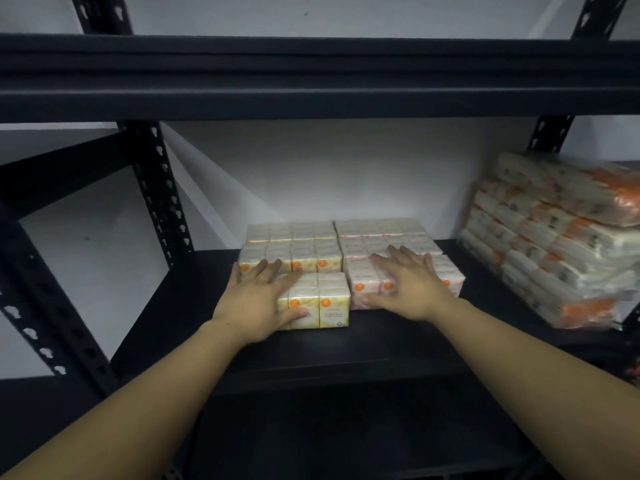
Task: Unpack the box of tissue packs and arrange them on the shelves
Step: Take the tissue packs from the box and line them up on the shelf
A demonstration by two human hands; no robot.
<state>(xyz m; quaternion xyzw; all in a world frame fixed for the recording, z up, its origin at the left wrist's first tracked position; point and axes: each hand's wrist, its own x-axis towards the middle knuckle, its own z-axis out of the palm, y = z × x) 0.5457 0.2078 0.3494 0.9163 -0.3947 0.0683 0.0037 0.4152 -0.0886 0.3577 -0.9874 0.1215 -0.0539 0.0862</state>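
Observation:
On the black shelf (346,351) lie blocks of small tissue packs in two columns: yellow ones on the left, pink ones on the right. My left hand (258,299) holds the front yellow block (325,299), fingers spread over its top left and thumb against its front face. My right hand (405,289) rests on the front pink block (367,289), fingers extended over the top and thumb along the front. Behind them sit two more yellow blocks (294,251) and more pink blocks (377,233). No box is in view.
A tall stack of large wrapped tissue bundles (561,244) fills the shelf's right end. The black upper shelf beam (311,81) runs overhead. A perforated black upright (162,192) stands at the left, with open shelf space beside it.

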